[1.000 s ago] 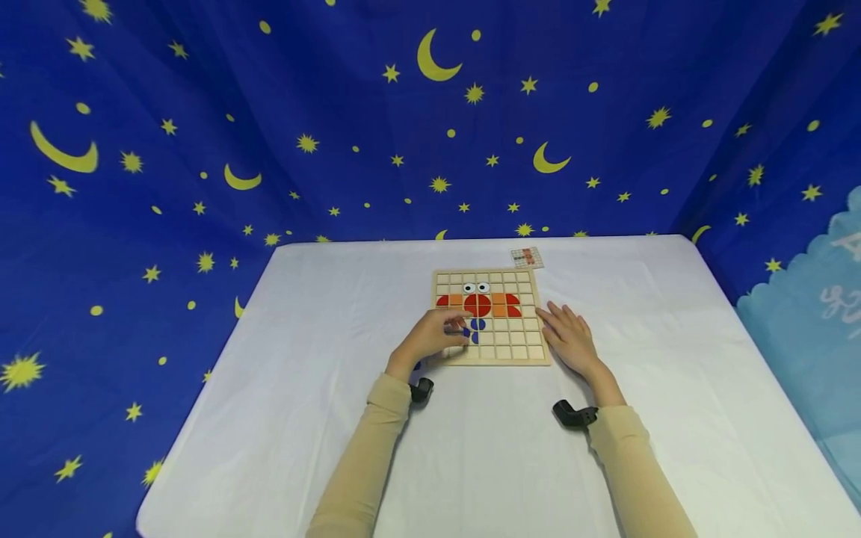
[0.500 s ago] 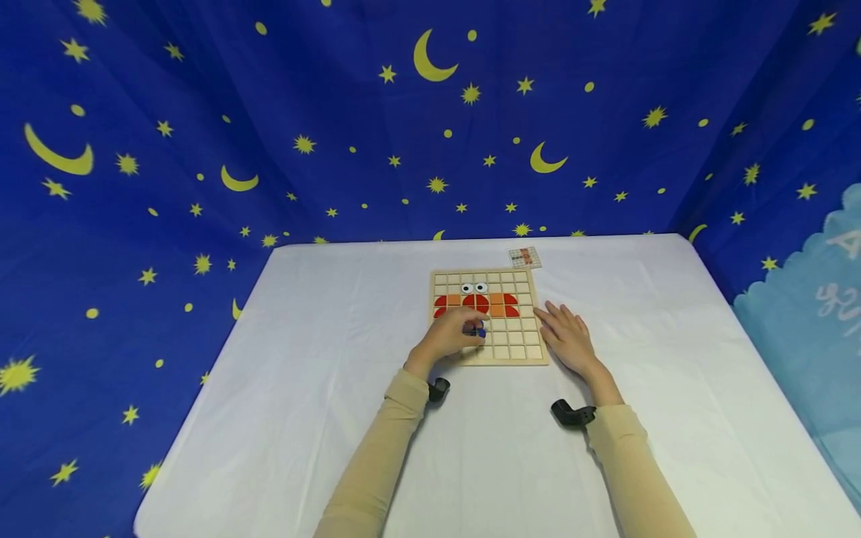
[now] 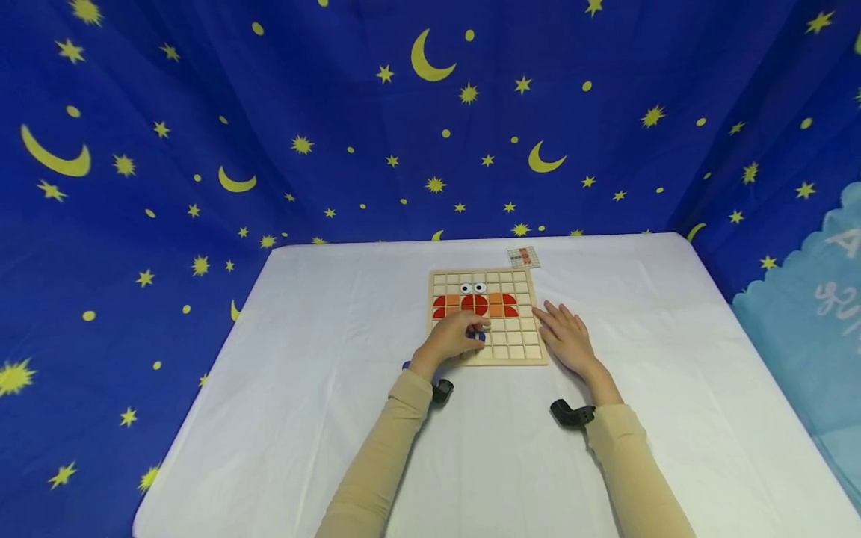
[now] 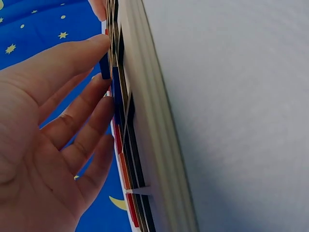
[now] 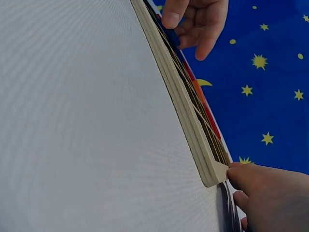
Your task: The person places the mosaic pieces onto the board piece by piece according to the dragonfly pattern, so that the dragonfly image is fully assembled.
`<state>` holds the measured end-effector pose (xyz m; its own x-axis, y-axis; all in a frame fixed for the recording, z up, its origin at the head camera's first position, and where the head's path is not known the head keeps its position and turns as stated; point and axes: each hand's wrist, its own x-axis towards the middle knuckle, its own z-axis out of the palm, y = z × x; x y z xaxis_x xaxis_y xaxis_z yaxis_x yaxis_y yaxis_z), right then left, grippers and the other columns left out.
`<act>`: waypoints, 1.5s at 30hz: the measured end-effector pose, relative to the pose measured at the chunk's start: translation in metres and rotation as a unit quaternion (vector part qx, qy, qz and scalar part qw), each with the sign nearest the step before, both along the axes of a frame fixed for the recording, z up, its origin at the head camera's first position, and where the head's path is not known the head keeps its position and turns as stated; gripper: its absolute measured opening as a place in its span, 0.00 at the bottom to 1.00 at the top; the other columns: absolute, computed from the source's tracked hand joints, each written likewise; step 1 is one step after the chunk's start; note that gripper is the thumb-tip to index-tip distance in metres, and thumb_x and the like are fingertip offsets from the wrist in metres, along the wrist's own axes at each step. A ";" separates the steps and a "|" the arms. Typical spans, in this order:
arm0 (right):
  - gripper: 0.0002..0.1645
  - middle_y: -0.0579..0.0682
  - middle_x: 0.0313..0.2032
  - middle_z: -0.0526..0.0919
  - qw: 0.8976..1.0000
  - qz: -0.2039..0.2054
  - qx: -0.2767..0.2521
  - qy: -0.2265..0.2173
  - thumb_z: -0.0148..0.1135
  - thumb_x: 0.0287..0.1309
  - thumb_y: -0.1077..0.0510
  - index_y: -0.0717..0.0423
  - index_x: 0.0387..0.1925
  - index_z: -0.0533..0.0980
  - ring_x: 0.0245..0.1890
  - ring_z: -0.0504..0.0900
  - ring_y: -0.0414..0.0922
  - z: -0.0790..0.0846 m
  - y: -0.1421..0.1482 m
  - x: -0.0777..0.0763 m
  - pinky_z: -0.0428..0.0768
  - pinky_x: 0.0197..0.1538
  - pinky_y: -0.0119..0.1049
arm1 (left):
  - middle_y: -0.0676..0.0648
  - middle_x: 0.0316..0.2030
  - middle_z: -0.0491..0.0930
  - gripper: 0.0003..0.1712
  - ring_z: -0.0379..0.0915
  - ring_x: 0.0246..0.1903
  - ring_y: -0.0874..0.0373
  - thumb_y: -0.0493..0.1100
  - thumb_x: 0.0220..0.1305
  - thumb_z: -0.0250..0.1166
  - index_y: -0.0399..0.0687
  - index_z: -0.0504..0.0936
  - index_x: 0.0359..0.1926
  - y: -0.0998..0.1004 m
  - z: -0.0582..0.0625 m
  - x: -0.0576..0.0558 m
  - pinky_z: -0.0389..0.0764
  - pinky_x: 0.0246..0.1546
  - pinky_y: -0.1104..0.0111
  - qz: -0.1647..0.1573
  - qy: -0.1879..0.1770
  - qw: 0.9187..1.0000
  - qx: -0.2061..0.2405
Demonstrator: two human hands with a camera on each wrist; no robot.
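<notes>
A wooden grid board [image 3: 504, 363] lies on the table, with red quarter-round tiles [image 3: 474, 305], orange square tiles [image 3: 495, 304] and two round eye tiles [image 3: 473, 288] in its cells. Over the lower left cells, my left hand [image 3: 452, 336] pinches a blue tile [image 4: 105, 65] between thumb and fingertips. Another blue tile [image 4: 116, 94] sits in the board just beside those fingers. The left hand hides several cells. Fingers spread, my right hand [image 3: 567, 336] rests at the board's right edge; its thumb [image 5: 246, 175] touches the frame near the corner.
A small printed card [image 3: 523, 257] with a grid pattern lies behind the board. One blue piece [image 3: 406, 365] is on the white tablecloth [image 3: 323, 321] by the left wrist, partly hidden. A blue star-and-moon curtain [image 3: 363, 112] hangs behind the table.
My left hand has moved right across the board, then slightly down, now covering the blue tiles seen earlier. The right hand stays at the board's edge.
</notes>
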<state>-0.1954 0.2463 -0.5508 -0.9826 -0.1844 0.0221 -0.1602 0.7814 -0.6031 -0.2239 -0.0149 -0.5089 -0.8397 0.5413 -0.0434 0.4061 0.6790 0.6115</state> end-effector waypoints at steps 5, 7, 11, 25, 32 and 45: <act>0.29 0.62 0.73 0.51 1.000 -0.001 0.002 -0.001 0.42 0.72 0.51 0.54 0.70 0.59 0.73 0.42 0.64 -0.001 0.003 0.003 0.36 0.71 0.62 | 0.50 0.41 0.81 0.22 0.75 0.41 0.60 0.43 0.56 0.70 0.50 0.81 0.54 0.001 -0.002 0.002 0.76 0.45 0.70 -0.008 0.007 1.000 -0.008; 0.29 0.62 0.73 0.51 1.000 -0.001 0.002 0.000 0.42 0.72 0.52 0.54 0.70 0.59 0.73 0.42 0.64 -0.001 0.004 0.004 0.36 0.71 0.62 | 0.50 0.41 0.80 0.22 0.75 0.41 0.60 0.44 0.56 0.70 0.50 0.81 0.53 0.001 -0.003 0.002 0.76 0.44 0.71 -0.011 0.007 1.000 -0.011; 0.29 0.62 0.73 0.52 1.000 0.000 0.001 0.001 0.42 0.71 0.52 0.54 0.70 0.59 0.73 0.42 0.64 -0.001 0.004 0.004 0.37 0.71 0.62 | 0.50 0.42 0.80 0.22 0.75 0.42 0.59 0.43 0.56 0.70 0.50 0.81 0.53 0.000 -0.003 0.003 0.76 0.45 0.70 -0.012 0.004 1.000 -0.016; 0.29 0.61 0.73 0.52 1.000 0.001 0.003 0.010 0.42 0.71 0.52 0.54 0.70 0.60 0.73 0.43 0.63 0.001 0.002 -0.001 0.37 0.71 0.62 | 0.50 0.41 0.80 0.23 0.76 0.41 0.59 0.44 0.55 0.71 0.51 0.81 0.53 0.000 -0.002 -0.002 0.77 0.43 0.70 -0.007 0.037 0.999 -0.028; 0.28 0.61 0.73 0.53 1.000 -0.005 0.001 0.010 0.43 0.71 0.52 0.53 0.69 0.61 0.73 0.43 0.63 -0.001 0.000 0.000 0.37 0.71 0.62 | 0.52 0.40 0.81 0.24 0.75 0.39 0.61 0.45 0.55 0.71 0.50 0.81 0.54 -0.001 -0.003 0.000 0.77 0.42 0.71 -0.003 0.050 0.998 -0.025; 0.28 0.61 0.73 0.52 1.000 -0.004 0.000 0.012 0.42 0.71 0.52 0.54 0.69 0.60 0.73 0.43 0.63 -0.002 0.001 -0.001 0.37 0.71 0.62 | 0.52 0.37 0.81 0.19 0.76 0.37 0.61 0.44 0.56 0.70 0.51 0.83 0.51 -0.001 -0.005 0.000 0.77 0.41 0.70 -0.004 0.066 0.997 -0.027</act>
<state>-0.1959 0.2468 -0.5531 -0.9834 -0.1758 0.0454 -0.1676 0.7832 -0.5987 -0.2236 -0.0155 -0.5136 -0.8359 0.5475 0.0391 0.4863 0.7057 0.5154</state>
